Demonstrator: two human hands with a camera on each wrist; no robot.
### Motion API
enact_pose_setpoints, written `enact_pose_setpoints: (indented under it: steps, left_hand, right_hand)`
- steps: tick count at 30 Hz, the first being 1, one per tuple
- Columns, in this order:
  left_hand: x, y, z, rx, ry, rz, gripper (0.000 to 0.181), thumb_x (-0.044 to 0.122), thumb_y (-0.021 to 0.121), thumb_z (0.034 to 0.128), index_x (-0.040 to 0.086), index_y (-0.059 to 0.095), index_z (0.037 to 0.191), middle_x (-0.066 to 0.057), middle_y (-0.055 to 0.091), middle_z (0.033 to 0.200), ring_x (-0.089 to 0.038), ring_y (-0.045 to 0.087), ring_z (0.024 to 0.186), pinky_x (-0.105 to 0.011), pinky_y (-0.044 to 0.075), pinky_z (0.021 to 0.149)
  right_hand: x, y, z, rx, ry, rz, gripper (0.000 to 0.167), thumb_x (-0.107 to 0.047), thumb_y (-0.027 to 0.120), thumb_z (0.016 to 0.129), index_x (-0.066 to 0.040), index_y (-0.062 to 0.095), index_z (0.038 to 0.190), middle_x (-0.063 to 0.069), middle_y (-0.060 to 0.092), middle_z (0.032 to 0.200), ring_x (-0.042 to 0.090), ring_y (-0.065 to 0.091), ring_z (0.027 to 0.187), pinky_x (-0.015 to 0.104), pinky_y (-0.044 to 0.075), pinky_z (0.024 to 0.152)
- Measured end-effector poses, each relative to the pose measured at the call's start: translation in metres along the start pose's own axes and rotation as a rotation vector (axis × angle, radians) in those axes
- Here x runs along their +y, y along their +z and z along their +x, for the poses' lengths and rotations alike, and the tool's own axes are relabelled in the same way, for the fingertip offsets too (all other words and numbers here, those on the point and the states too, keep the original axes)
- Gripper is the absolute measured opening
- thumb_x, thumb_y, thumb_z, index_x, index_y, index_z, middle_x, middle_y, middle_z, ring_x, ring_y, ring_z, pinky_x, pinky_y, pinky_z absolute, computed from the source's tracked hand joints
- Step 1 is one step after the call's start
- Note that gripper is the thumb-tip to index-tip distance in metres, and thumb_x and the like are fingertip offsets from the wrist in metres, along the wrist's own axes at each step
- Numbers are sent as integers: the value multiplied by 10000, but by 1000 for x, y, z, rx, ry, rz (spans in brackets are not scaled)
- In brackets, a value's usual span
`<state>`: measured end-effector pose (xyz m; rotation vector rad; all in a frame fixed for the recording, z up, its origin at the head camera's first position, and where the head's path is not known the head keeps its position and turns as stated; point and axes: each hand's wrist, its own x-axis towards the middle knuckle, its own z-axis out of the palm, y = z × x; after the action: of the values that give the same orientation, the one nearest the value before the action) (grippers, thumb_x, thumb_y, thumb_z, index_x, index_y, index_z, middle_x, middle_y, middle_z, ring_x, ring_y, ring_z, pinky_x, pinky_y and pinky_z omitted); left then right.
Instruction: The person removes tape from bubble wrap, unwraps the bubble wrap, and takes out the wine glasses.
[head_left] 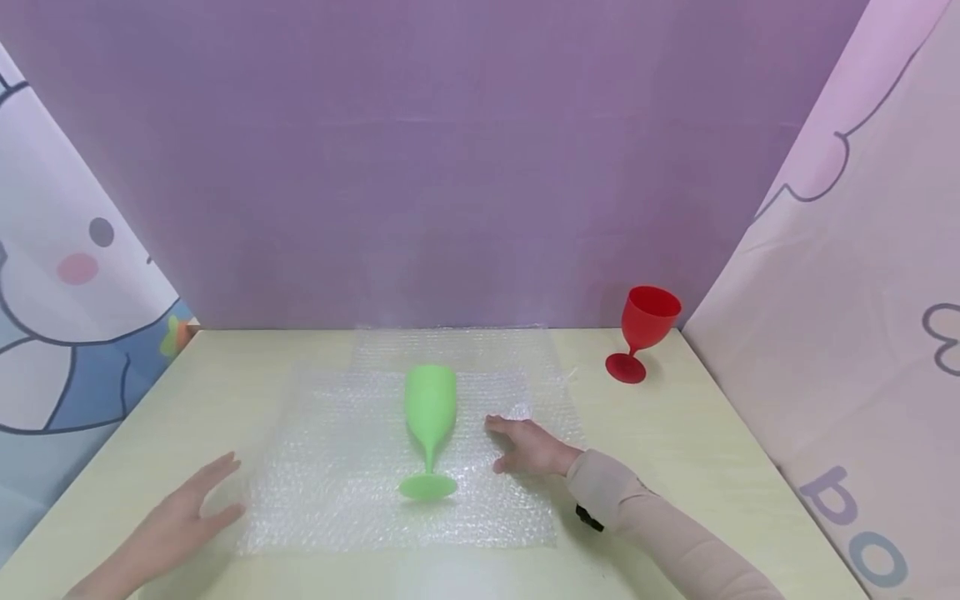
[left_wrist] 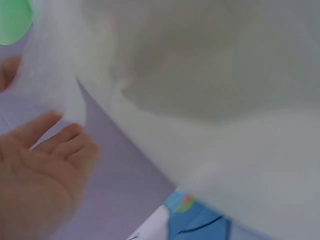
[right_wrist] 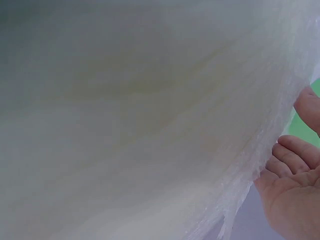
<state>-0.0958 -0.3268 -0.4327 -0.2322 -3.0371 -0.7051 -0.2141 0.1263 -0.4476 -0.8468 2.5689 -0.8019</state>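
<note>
A light green plastic goblet point(head_left: 431, 408) lies on its side on sheets of bubble wrap point(head_left: 337, 492), its foot toward me. My left hand point(head_left: 176, 517) is left of the wrap's near left edge, thumb and fingers spread apart, holding nothing. Over the right part of the wrap, beside the goblet, is my right hand point(head_left: 532, 447), its fingers loosely extended. In the left wrist view the left hand point(left_wrist: 50, 170) has its fingertips close to a whitish sheet edge. The right wrist view has the right hand point(right_wrist: 295, 185) along the wrap point(right_wrist: 240, 170); contact is unclear.
A red goblet point(head_left: 648, 321) stands at the table's back right. The pale yellow table point(head_left: 697, 492) is bounded by a purple backdrop point(head_left: 465, 167) behind and printed cloth walls on both sides. A second wrap sheet point(head_left: 450, 342) reaches toward the back edge.
</note>
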Motion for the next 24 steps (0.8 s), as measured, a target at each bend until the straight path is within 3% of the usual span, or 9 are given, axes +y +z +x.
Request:
enact_pose_setpoints:
  steps: [3, 6, 10, 13, 16, 19, 24]
  left_hand:
    - [6, -7, 9, 23, 94, 142, 624, 257, 690, 788, -131, 473, 1225, -349, 323, 1351, -521, 328, 1208, -619, 332, 925]
    - [30, -17, 25, 3, 146, 226, 655, 271, 697, 774, -125, 466, 1241, -337, 311, 1377, -496, 293, 1254, -603, 293, 986]
    - [71, -20, 49, -94, 203, 161, 704, 321, 657, 814, -90, 396, 1322, -295, 296, 1418, -471, 306, 1273, -586, 291, 1021]
    - [85, -7, 64, -167, 248, 57, 705, 329, 633, 838, -61, 359, 1358, -267, 288, 1439, -455, 318, 1280, -578, 304, 1028]
    - [82, 14, 79, -195, 264, -37, 674, 294, 625, 849, -59, 358, 1357, -274, 301, 1430, -468, 317, 1276, -595, 292, 1030]
    - [74, 32, 89, -181, 235, -125, 638, 256, 624, 850, -69, 375, 1339, -292, 344, 1396, -485, 323, 1261, -611, 284, 1029]
    - [62, 49, 96, -149, 188, -231, 655, 272, 617, 858, -85, 359, 1343, -296, 366, 1382, -481, 317, 1269, -601, 263, 1048]
  right_hand:
    - [-1, 0, 1, -3, 17, -7, 722, -126, 694, 784, 17, 331, 1391, 166, 296, 1470, 308, 269, 1364, 421, 234, 1132]
    - [0, 0, 3, -6, 42, 6, 731, -136, 701, 779, -2, 333, 1396, 139, 295, 1476, 285, 262, 1372, 406, 221, 1139]
    - [2, 2, 4, -9, 61, 5, 739, -164, 706, 776, -27, 338, 1402, 109, 298, 1482, 268, 267, 1373, 395, 228, 1139]
    - [3, 1, 4, -7, 63, 3, 739, -173, 706, 777, -31, 340, 1402, 105, 300, 1482, 269, 269, 1372, 398, 233, 1137]
    - [2, 1, 3, -6, 62, 5, 736, -177, 705, 779, -29, 341, 1401, 105, 301, 1482, 271, 270, 1371, 405, 235, 1136]
    - [2, 1, 4, -8, 66, 10, 737, -178, 704, 781, -32, 337, 1404, 101, 297, 1485, 267, 266, 1374, 404, 233, 1137]
    - [1, 2, 4, -9, 72, 19, 738, -172, 704, 780, -36, 336, 1405, 98, 285, 1489, 262, 253, 1379, 404, 222, 1141]
